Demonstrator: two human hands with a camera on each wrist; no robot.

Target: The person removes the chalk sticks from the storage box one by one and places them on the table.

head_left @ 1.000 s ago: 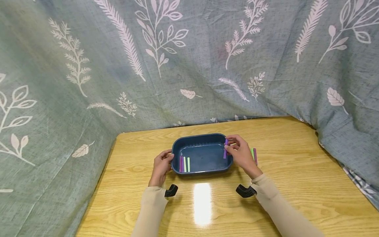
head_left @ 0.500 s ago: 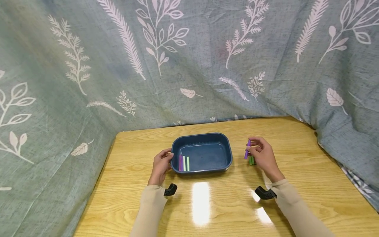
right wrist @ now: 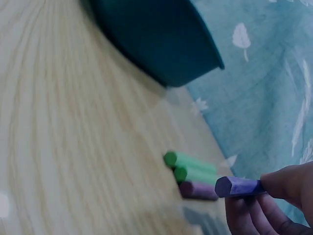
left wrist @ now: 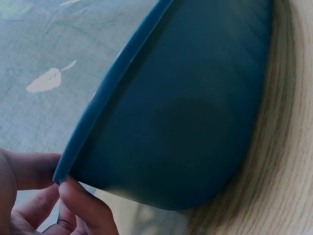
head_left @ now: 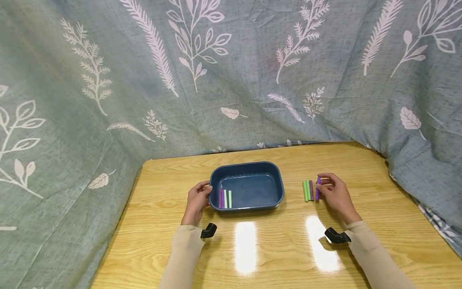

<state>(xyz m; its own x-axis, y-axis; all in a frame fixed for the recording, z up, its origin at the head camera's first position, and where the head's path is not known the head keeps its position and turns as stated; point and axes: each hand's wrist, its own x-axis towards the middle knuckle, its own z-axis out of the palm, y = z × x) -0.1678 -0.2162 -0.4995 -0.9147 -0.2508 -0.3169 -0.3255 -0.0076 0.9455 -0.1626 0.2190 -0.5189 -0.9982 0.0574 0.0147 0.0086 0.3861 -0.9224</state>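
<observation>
My left hand [head_left: 196,201] pinches the left rim of a dark blue plastic tub [head_left: 254,192], the thumb on one side of the rim and a finger on the other in the left wrist view. Several chalk sticks [head_left: 225,199], purple and pale green, lie side by side at the tub's left end. Right of the tub, my right hand [head_left: 336,194] pinches a purple chalk stick [right wrist: 239,186] between thumb and fingers. It is just right of a row on the table: two green chalk sticks [head_left: 306,191] and a dark purple chalk stick [head_left: 311,190].
The wooden table [head_left: 162,257] carries the tub and the row of chalk. A grey-green leaf-print curtain [head_left: 252,80] hangs behind it and along both sides. A black wrist mount [head_left: 337,236] sticks out from the right sleeve, another from the left.
My right hand has carried the purple chalk stick from the tub's right end out to the right, past the row on the table, and lower. The left hand has stayed at the rim.
</observation>
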